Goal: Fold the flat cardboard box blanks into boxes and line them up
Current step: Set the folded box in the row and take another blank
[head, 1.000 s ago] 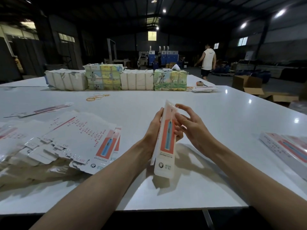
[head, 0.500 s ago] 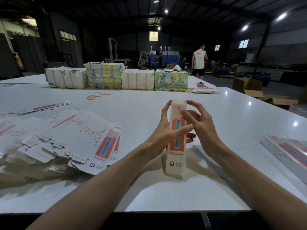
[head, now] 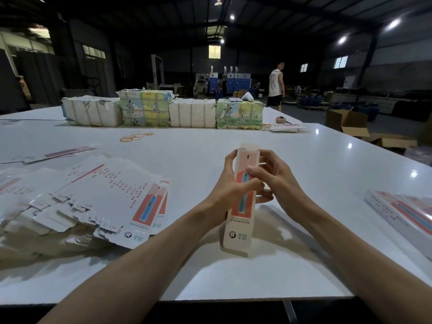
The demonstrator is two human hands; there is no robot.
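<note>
Brought the right hand (head: pixel 278 181) in tighter against the box (head: pixel 239 230) since half a second ago, thumb now laid over the printed front just above the left thumb. Holds the box upright between both hands, near the front edge of the worktop (head: pixel 210 155), leaning slightly with the lower end toward the left. Grips it with the left hand (head: pixel 228 187) from the left side, fingers curled behind and thumb across the orange panel. Pinches the upper right edge with the right fingers, curled round it. Shows a short pale flap standing up at the top. Cannot tell whether the lower end touches the worktop.

Left of the hands, a fanned stack of flat blanks (head: pixel 112 197) on the worktop. At the far right edge, finished boxes (head: pixel 397 209) lying side by side. Farther back, loose rubber bands (head: pixel 135 136) and a row of wrapped bundles (head: pixel 145 111) along the far edge. Beyond, a person (head: pixel 275 87) standing in a white sleeveless top, and an open brown carton (head: pixel 346 120) on the floor.
</note>
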